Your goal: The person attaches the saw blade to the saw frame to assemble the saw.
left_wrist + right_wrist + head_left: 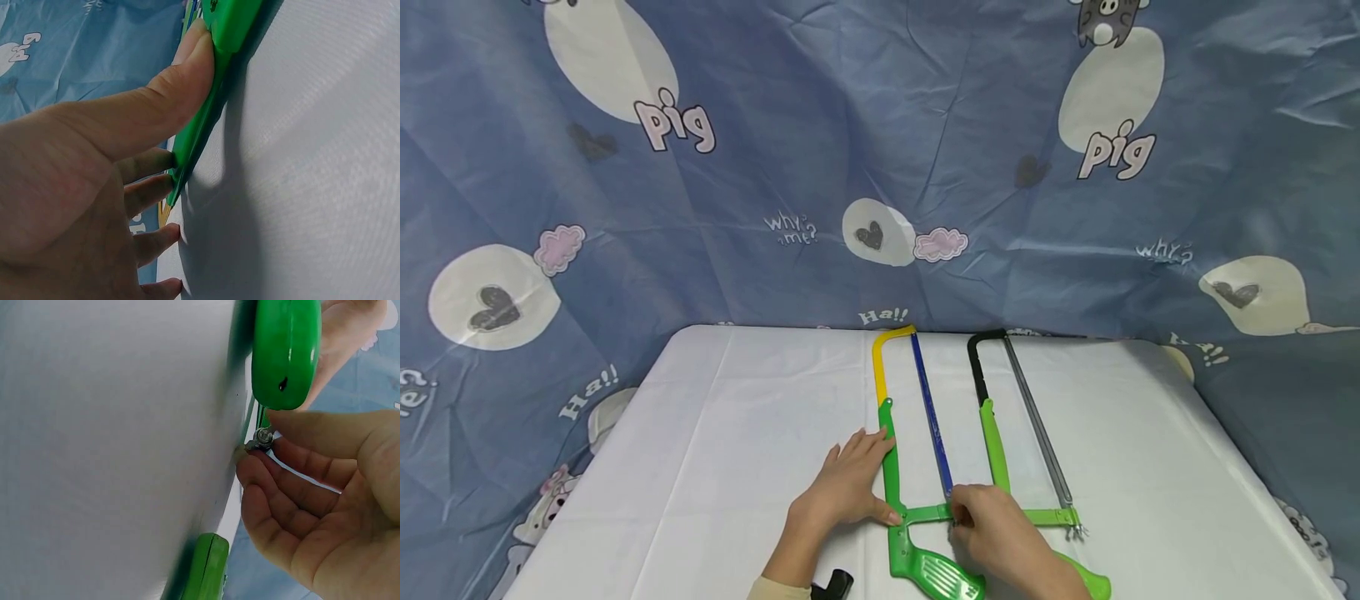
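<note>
A hacksaw (891,467) with a green and yellow frame and a blue blade (932,408) lies on the white table. My left hand (841,492) rests on its frame from the left, fingers fairly straight and spread, the thumb against the frame near the handle (942,575). With thumb and fingers my right hand (1003,533) pinches the metal wing nut (264,435) at the blade's near end. In the head view that nut is mostly hidden by the fingers.
A second hacksaw (995,442), green and black with a grey blade (1037,408), lies to the right, partly under my right hand. Its wing nut (1077,531) shows. The white table (760,400) ends at a blue patterned cloth (985,167). A black object (832,586) is beside my left wrist.
</note>
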The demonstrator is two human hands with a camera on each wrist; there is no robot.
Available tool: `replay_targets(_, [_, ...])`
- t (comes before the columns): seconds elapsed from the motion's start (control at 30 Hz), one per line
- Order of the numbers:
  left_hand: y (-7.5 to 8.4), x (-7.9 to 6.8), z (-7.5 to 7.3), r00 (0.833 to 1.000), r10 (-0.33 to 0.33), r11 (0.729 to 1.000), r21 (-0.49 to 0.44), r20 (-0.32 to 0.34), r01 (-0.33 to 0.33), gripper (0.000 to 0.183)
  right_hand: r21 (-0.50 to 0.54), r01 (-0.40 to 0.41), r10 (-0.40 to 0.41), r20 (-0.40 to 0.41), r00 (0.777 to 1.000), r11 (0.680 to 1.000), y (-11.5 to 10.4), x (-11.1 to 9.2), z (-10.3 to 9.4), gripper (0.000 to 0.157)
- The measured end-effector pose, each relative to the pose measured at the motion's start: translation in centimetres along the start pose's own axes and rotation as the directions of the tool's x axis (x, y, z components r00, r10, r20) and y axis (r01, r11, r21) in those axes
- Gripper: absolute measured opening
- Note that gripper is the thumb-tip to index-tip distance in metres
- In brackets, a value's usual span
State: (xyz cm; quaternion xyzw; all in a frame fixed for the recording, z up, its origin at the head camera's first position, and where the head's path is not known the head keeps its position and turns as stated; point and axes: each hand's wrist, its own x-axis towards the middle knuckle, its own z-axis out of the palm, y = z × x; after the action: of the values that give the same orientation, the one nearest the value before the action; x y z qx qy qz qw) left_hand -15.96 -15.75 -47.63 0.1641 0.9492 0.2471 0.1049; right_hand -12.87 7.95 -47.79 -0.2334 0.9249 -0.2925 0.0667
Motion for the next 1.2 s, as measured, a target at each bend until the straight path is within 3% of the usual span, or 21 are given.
replay_targets(0.2, [-0.04,-0.02,0.08,1.0,0.004,1.0,0.002,-0.002,-0.004,0.111,0.0,-0.044,0.044,0.02,0.999,0.999,-0.24,0.05,0.02,0.017])
replay_targets(0.47, [-0.14,0.11,0.15,1.0,0.006,1.0,0.009,-0.003,-0.006,0.111,-0.013,-0.028,0.028,-0.006,1.0,1.0,-0.52,-0.01,0.09,0.017])
replay_targets(1.2, [-0.03,0.04,0.08,1.0,-0.002,1.0,0.012,-0.007,0.002,0.112,0.143,-0.073,0.07,0.029,0.997,0.987,0.28,-0.13,-0.08,0.019])
